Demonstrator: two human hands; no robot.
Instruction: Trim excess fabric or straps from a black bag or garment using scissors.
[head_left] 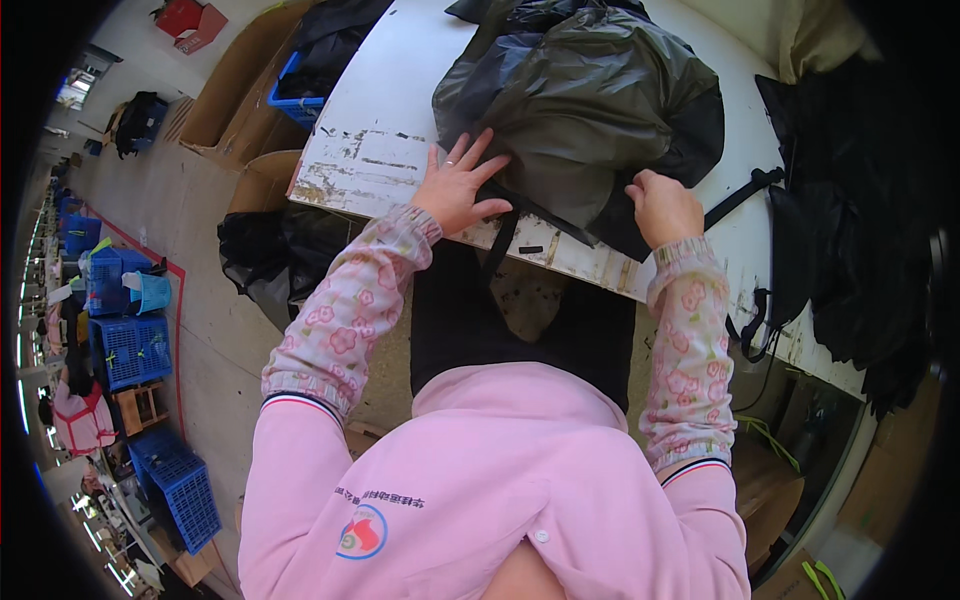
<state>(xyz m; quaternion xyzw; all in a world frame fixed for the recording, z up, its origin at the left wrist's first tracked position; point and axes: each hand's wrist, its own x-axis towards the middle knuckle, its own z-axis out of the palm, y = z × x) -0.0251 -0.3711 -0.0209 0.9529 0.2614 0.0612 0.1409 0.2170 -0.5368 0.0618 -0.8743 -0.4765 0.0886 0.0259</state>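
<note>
Spread over the white worktable is a crumpled olive-and-black fabric bag [590,95] of thin, shiny cloth. My left hand [460,187] lies on its lower left edge with the fingers spread and the thumb pointing right. Close to that thumb, a black strap [500,240] hangs over the table's front edge. At the bag's lower right, my right hand [667,208] is closed, fingers curled at the black edge of the cloth; the fingertips are partly hidden. Right of this hand, another black strap [745,195] runs outward across the table.
The worktable [370,110] has a worn, chipped front edge with a small black scrap [531,250] near it. Dark fabric pieces [850,210] are heaped at the right. Cardboard boxes [240,85] and a blue crate [298,95] stand left; more blue crates [130,350] line the floor.
</note>
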